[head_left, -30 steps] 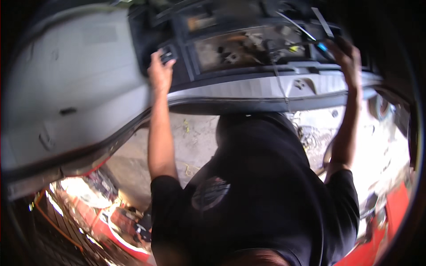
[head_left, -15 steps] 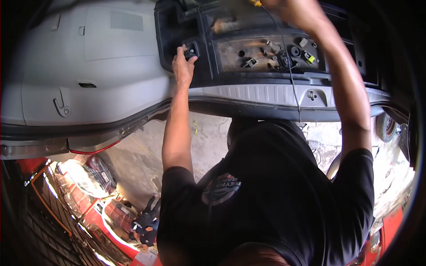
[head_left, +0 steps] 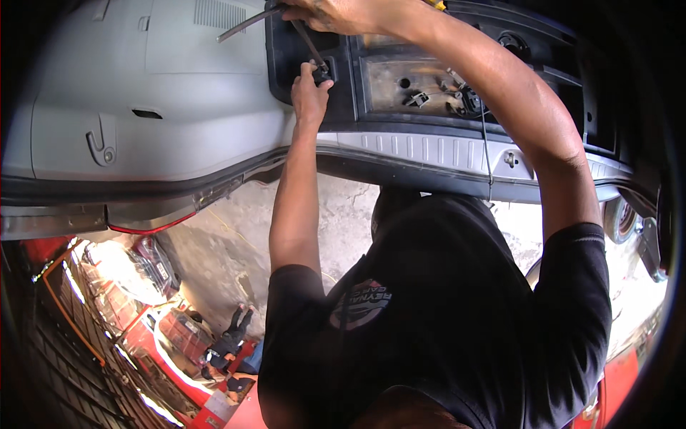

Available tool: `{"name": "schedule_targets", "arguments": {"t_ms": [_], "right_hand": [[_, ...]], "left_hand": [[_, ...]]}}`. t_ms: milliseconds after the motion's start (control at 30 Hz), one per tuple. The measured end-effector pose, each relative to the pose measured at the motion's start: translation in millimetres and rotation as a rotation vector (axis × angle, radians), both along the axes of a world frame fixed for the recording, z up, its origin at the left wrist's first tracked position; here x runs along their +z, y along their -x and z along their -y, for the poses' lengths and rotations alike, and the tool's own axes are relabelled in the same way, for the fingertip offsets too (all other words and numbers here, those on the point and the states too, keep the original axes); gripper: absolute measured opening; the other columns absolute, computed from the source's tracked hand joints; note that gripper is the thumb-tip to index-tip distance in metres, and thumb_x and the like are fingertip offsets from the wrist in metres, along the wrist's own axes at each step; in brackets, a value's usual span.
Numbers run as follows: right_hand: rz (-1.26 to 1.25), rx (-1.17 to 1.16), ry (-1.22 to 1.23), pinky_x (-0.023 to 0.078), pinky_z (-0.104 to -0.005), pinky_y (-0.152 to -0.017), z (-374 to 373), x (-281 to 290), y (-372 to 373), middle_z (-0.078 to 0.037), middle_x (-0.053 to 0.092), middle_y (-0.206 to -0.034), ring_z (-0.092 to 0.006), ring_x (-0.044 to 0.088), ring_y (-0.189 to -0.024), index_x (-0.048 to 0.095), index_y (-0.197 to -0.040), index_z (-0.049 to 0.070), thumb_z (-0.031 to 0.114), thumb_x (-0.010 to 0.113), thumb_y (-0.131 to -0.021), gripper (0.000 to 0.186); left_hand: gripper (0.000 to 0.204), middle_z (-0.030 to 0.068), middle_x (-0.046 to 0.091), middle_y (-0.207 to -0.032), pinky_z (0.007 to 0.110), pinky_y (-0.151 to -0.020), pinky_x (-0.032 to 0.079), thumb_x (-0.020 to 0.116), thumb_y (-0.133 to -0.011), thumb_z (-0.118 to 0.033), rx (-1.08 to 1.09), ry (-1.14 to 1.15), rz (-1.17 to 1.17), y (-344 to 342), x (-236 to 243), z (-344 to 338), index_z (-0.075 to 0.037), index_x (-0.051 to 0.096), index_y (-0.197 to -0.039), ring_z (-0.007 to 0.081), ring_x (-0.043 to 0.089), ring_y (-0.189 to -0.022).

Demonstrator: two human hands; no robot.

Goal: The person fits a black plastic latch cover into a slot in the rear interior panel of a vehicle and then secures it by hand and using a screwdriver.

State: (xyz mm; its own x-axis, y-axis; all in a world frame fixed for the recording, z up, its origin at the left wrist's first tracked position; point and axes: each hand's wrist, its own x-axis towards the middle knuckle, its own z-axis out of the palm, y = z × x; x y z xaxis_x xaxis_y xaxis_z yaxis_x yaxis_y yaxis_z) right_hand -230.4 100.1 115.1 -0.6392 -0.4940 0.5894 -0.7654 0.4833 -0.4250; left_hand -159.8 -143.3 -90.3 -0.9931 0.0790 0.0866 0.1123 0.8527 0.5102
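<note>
The right hand [head_left: 325, 13] closes on two slim tools: a bar [head_left: 246, 26] points left and slightly nearward over grey trim [head_left: 207, 132]; a shaft [head_left: 309, 43] slants right and nearward — ending at the black part [head_left: 323, 72] pinched by the left hand [head_left: 309, 99].

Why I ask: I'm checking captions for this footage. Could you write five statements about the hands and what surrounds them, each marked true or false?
1. The left hand holds a small black part. True.
2. The right hand is empty. False: the right hand holds a rod-like tool.
3. The hook is on the grey side panel. True.
4. The cable is bright red. False: the cable is dark.
5. Loose parts lie in the recess. True.
</note>
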Motion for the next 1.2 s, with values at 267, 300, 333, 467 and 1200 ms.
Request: {"name": "schedule_targets", "arguments": {"t_ms": [267,300,333,467,1200], "right_hand": [[-0.003,0.025,-0.069,0.057,-0.0499,-0.069,4,-7,29,-0.022,0.068,-0.074,-0.0419,0.070,-0.074,0.067,-0.084,0.000,0.020,0.069,-0.089,0.021],[0.040,0.012,-0.075,0.056,-0.0516,-0.069,4,-9,38,-0.024,0.068,-0.075,-0.0435,0.070,-0.075,0.068,-0.086,0.000,0.023,0.066,-0.092,0.024],[0.041,0.008,-0.075,0.056,-0.0516,-0.069,4,-13,45,-0.024,0.068,-0.075,-0.0435,0.070,-0.075,0.068,-0.086,0.000,0.023,0.066,-0.092,0.024],[0.077,-0.136,-0.135,0.055,-0.0530,-0.069,2,-25,63,-0.026,0.068,-0.075,-0.0446,0.070,-0.076,0.069,-0.087,0.000,0.027,0.063,-0.094,0.028],[-0.456,-0.257,-0.383,0.057,-0.0445,-0.070,68,-40,93,-0.017,0.073,-0.082,-0.0341,0.074,-0.078,0.068,-0.096,0.003,0.014,0.060,-0.087,0.017]], "left_hand": [[0.053,0.0240,0.071,-0.103,0.051,-0.087,0.051,0.086,-0.079,-0.008,0.005,0.027,-0.026,-3,4,-3,-0.005,0.056,-0.123,0.0455,0.067,-0.101],[0.053,0.0237,0.071,-0.103,0.051,-0.087,0.051,0.086,-0.079,-0.008,0.022,0.040,-0.019,-3,2,-2,-0.005,0.056,-0.124,0.0453,0.067,-0.100],[0.053,0.0237,0.071,-0.103,0.051,-0.087,0.051,0.086,-0.079,-0.008,0.018,0.040,-0.019,-2,2,-4,-0.005,0.056,-0.124,0.0453,0.067,-0.100],[0.051,0.0235,0.071,-0.105,0.051,-0.088,0.051,0.085,-0.080,-0.008,0.016,0.015,-0.023,-2,3,-8,-0.005,0.057,-0.123,0.0436,0.067,-0.102],[0.033,0.0156,0.072,-0.107,0.036,-0.080,0.055,0.068,-0.091,0.004,-0.008,-0.232,0.053,-2,14,9,-0.002,0.068,-0.123,0.0262,0.068,-0.082]]}}
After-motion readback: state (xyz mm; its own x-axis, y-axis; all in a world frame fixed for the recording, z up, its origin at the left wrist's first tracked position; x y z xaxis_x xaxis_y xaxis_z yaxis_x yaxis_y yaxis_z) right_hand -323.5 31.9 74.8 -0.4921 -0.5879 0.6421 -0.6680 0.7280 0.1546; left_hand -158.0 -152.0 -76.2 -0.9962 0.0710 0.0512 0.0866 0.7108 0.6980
